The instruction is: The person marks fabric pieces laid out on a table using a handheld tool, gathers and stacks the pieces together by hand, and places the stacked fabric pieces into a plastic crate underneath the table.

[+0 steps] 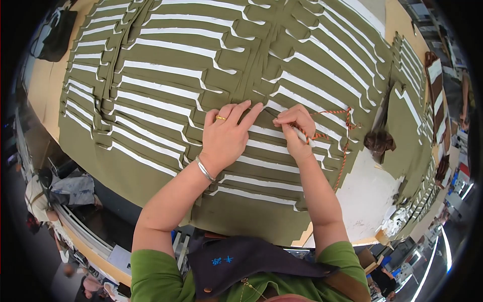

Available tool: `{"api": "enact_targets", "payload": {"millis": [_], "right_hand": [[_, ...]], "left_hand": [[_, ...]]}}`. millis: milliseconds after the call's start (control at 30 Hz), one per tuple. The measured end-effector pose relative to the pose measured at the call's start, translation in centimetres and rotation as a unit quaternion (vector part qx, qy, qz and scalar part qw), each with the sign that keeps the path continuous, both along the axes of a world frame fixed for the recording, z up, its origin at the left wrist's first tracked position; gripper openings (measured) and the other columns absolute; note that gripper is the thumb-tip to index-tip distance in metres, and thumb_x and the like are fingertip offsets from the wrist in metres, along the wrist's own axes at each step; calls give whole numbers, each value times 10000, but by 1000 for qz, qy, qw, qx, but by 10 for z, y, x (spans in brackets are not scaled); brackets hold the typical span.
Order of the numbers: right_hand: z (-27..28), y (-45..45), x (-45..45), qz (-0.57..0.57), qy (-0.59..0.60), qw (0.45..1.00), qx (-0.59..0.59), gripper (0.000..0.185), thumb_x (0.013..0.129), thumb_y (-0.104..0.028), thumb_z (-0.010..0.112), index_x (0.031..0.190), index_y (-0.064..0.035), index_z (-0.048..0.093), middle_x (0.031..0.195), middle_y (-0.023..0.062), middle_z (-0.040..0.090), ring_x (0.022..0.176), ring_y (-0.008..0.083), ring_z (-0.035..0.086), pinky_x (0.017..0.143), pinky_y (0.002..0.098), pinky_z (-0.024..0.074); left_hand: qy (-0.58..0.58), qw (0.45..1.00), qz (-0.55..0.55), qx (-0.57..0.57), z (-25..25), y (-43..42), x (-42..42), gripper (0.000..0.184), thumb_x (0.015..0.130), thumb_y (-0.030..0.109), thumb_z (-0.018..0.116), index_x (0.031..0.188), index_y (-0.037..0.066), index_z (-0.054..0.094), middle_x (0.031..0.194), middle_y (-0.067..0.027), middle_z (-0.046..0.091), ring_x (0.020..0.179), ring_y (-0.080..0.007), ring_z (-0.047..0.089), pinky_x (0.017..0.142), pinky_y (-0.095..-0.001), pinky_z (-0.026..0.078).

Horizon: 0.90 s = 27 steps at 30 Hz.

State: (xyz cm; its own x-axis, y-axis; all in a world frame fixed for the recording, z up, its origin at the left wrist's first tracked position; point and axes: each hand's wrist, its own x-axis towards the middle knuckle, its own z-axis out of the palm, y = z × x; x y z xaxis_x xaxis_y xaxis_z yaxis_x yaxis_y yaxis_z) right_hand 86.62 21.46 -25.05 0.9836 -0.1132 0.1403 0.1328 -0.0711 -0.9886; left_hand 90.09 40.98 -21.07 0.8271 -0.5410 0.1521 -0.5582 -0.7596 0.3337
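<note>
Rows of olive-green fabric pieces with white strips cover the table before me. My left hand, wearing a ring and a bracelet, lies flat on the fabric with its fingers spread, pressing the edge of a piece. Close to those fingertips, my right hand is closed round a slim pointed tool. The tool's white end sticks out under the palm, and its thin dark tip points at the fabric near my left forefinger. An orange-and-black twisted cord runs beside the right hand; where it is fastened is hidden.
A dark brown bundle lies right of the cord, by a bare white patch of table. More green pieces spread beyond it. A black bag rests at the far left. People and equipment are in the background.
</note>
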Motion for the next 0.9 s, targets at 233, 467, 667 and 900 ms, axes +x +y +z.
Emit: {"api": "enact_targets", "payload": {"millis": [233,467,667,900], "right_hand": [[-5,2,1,0,-6,1000,11,163,810,126,475,810,15,594,864,111,561,738,169,619,677,282,536],[-4,1,2,-13,31,999,33,157,816,118,466,821,21,589,860,105,575,764,180,638,680,295,546],[5,2,-4,-67,50,988,131,143,818,88,513,819,0,626,822,93,638,732,167,644,681,286,525],[7,46,-34,22,-40,999,-5,173,761,102,590,835,-30,674,820,92,632,716,171,631,618,258,512]], "left_hand": [[-34,999,-15,36,-2,-1,-3,561,704,44,629,1237,217,627,1215,13,592,1047,-163,561,886,-354,402],[23,997,-27,-73,3,17,-1,303,775,36,631,1053,154,644,1207,-20,617,1033,-221,584,899,-380,429],[28,998,17,-53,11,42,-30,286,786,14,619,1055,110,631,1176,-12,616,1085,-215,559,876,-374,414],[3,998,22,-50,-1,48,-49,378,773,40,624,1143,119,638,1184,29,614,1083,-184,559,891,-356,410]]}}
